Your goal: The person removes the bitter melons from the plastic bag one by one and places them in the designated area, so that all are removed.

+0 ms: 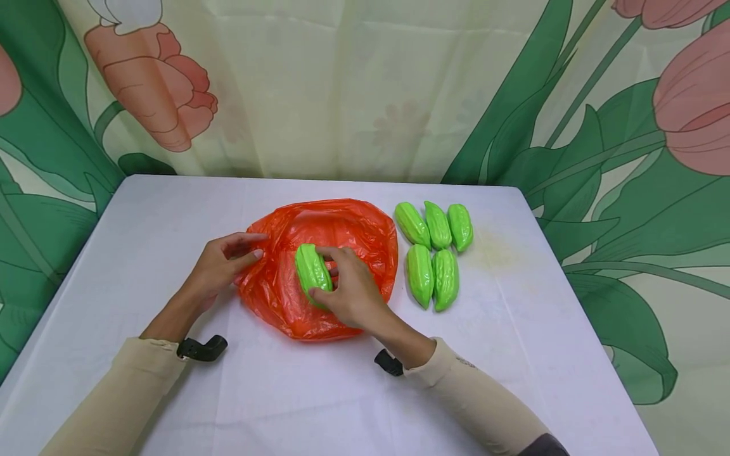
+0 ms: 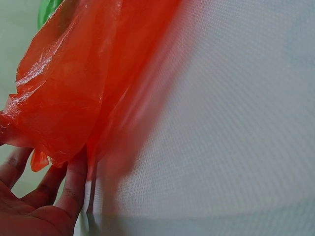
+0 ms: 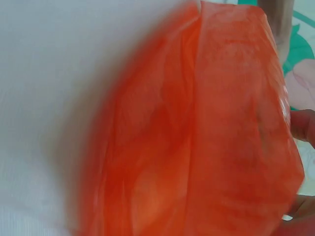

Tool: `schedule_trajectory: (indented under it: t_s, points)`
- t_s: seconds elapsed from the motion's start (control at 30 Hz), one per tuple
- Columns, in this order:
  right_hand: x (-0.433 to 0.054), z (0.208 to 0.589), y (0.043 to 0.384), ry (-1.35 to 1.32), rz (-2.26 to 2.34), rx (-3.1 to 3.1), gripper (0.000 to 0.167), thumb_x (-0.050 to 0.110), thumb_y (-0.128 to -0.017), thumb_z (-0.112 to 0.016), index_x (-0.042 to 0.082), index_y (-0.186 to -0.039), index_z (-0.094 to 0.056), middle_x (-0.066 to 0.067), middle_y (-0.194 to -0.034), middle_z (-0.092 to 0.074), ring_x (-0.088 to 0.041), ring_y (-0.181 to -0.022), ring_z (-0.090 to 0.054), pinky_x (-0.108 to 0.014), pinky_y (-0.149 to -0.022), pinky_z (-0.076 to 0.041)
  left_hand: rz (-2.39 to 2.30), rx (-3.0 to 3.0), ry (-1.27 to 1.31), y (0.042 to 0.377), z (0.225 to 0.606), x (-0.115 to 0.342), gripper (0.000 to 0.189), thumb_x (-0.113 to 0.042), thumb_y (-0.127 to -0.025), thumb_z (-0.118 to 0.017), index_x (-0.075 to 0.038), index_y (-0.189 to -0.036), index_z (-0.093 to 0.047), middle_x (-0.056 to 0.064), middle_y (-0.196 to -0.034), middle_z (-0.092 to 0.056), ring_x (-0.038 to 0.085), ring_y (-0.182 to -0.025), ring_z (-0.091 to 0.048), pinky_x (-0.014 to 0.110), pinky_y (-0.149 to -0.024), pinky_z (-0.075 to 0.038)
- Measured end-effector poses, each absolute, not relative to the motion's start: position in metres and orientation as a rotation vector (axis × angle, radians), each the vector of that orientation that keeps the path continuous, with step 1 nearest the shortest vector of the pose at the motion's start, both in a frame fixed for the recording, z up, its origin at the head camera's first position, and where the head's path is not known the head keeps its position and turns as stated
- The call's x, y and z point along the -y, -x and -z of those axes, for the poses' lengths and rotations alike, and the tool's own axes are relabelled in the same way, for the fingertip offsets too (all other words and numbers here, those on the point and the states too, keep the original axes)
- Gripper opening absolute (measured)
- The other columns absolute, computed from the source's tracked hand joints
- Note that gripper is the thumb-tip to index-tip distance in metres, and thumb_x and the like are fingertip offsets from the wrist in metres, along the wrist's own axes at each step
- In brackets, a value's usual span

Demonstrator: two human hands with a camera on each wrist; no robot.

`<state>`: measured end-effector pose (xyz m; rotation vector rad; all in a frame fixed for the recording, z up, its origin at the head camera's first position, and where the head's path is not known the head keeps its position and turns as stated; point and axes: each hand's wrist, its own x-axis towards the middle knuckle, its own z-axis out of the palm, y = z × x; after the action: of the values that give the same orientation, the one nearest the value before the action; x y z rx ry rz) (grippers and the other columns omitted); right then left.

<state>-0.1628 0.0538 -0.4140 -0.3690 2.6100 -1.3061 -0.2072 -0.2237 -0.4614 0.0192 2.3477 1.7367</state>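
A red plastic bag [image 1: 291,316] lies spread on the table, its mouth facing up. At its left rim, my left hand [image 1: 219,266] holds the edge; in the left wrist view the fingers [image 2: 73,189] lie against the red film. My right hand [image 1: 356,288] grips a shiny green star fruit [image 1: 310,269] between thumb and fingers, above the middle of the bag. From the right wrist view, the bag [image 3: 221,118] covers most of the scene and hides the fruit. Right of the bag lie several more green star fruits [image 1: 419,276] in two rows.
A white cloth covers the table [image 1: 296,405]. Behind it hangs a curtain [image 1: 342,95] printed with flowers and leaves. Black straps [image 1: 202,348] are on both wrists.
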Motion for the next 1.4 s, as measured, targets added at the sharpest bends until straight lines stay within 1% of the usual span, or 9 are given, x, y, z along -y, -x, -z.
schedule_trajectory:
  t_s: [0.07, 0.17, 0.23, 0.3, 0.5, 0.73, 0.93, 1.2, 1.4]
  points:
    - [-0.058, 0.413, 0.163, 0.36, 1.306, -2.624, 0.075, 0.016, -0.089, -0.087, 0.016, -0.156, -0.051, -0.003, -0.14, -0.057, -0.021, -0.114, -0.068, -0.027, -0.084, -0.063, -1.735, -2.353, -0.019, 0.207, 0.462, 0.224, 0.05, -0.032, -0.104, -0.07, -0.014, -0.149, -0.061, 0.013, -0.147, -0.055, 0.02, -0.128, -0.053, 0.012, -0.091, -0.056]
    - [-0.065, 0.411, 0.164, 0.333, 1.329, -2.636, 0.075, 0.016, -0.089, -0.087, 0.017, -0.156, -0.052, -0.003, -0.14, -0.057, -0.022, -0.114, -0.068, -0.034, -0.089, -0.064, -1.739, -2.356, -0.022, 0.206, 0.462, 0.223, 0.05, -0.031, -0.104, -0.07, -0.014, -0.149, -0.061, 0.012, -0.146, -0.055, 0.019, -0.127, -0.053, 0.012, -0.091, -0.057]
    - [-0.069, 0.409, 0.164, 0.304, 1.353, -2.64, 0.074, 0.015, -0.089, -0.087, 0.018, -0.155, -0.053, -0.003, -0.139, -0.058, -0.024, -0.113, -0.068, -0.038, -0.091, -0.064, -1.748, -2.348, -0.022, 0.206, 0.462, 0.223, 0.049, -0.031, -0.104, -0.07, -0.013, -0.149, -0.061, 0.012, -0.145, -0.055, 0.019, -0.125, -0.053, 0.013, -0.09, -0.057]
    - [-0.074, 0.407, 0.164, 0.269, 1.374, -2.646, 0.073, 0.014, -0.089, -0.087, 0.019, -0.154, -0.054, -0.004, -0.137, -0.058, -0.026, -0.112, -0.069, -0.04, -0.092, -0.064, -1.753, -2.342, -0.025, 0.206, 0.462, 0.223, 0.049, -0.03, -0.104, -0.07, -0.013, -0.149, -0.061, 0.012, -0.145, -0.055, 0.018, -0.124, -0.052, 0.013, -0.09, -0.057]
    - [-0.089, 0.4, 0.166, 0.186, 1.42, -2.672, 0.072, 0.013, -0.088, -0.087, 0.018, -0.153, -0.056, -0.005, -0.137, -0.06, -0.028, -0.113, -0.071, -0.037, -0.09, -0.065, -1.755, -2.334, -0.024, 0.205, 0.46, 0.223, 0.049, -0.03, -0.105, -0.069, -0.013, -0.15, -0.06, 0.012, -0.149, -0.053, 0.02, -0.128, -0.052, 0.013, -0.091, -0.057]
    - [-0.107, 0.394, 0.168, 0.135, 1.476, -2.685, 0.07, 0.012, -0.088, -0.086, 0.016, -0.152, -0.056, -0.005, -0.14, -0.06, -0.028, -0.114, -0.071, -0.041, -0.093, -0.064, -1.751, -2.332, -0.016, 0.205, 0.46, 0.224, 0.05, -0.029, -0.105, -0.069, -0.013, -0.151, -0.059, 0.013, -0.152, -0.051, 0.022, -0.132, -0.05, 0.013, -0.09, -0.057]
    - [-0.124, 0.389, 0.17, 0.086, 1.485, -2.717, 0.071, 0.014, -0.09, -0.085, 0.016, -0.153, -0.054, -0.007, -0.138, -0.061, -0.029, -0.115, -0.07, -0.042, -0.092, -0.065, -1.762, -2.325, -0.011, 0.205, 0.46, 0.224, 0.05, -0.029, -0.104, -0.07, -0.013, -0.151, -0.059, 0.013, -0.151, -0.051, 0.022, -0.133, -0.05, 0.013, -0.091, -0.057]
    - [-0.15, 0.385, 0.175, -0.035, 1.528, -2.765, 0.069, 0.013, -0.089, -0.085, 0.015, -0.152, -0.057, -0.008, -0.142, -0.062, -0.03, -0.118, -0.07, -0.047, -0.1, -0.062, -1.756, -2.332, -0.017, 0.206, 0.46, 0.224, 0.049, -0.028, -0.105, -0.069, -0.013, -0.151, -0.06, 0.013, -0.15, -0.052, 0.021, -0.131, -0.051, 0.013, -0.091, -0.057]
    - [-0.173, 0.386, 0.176, -0.172, 1.517, -2.788, 0.069, 0.016, -0.09, -0.084, 0.017, -0.153, -0.056, -0.008, -0.141, -0.063, -0.03, -0.119, -0.068, -0.046, -0.101, -0.061, -1.753, -2.331, -0.013, 0.208, 0.461, 0.223, 0.049, -0.028, -0.105, -0.069, -0.014, -0.151, -0.06, 0.013, -0.151, -0.052, 0.021, -0.131, -0.051, 0.013, -0.091, -0.057]
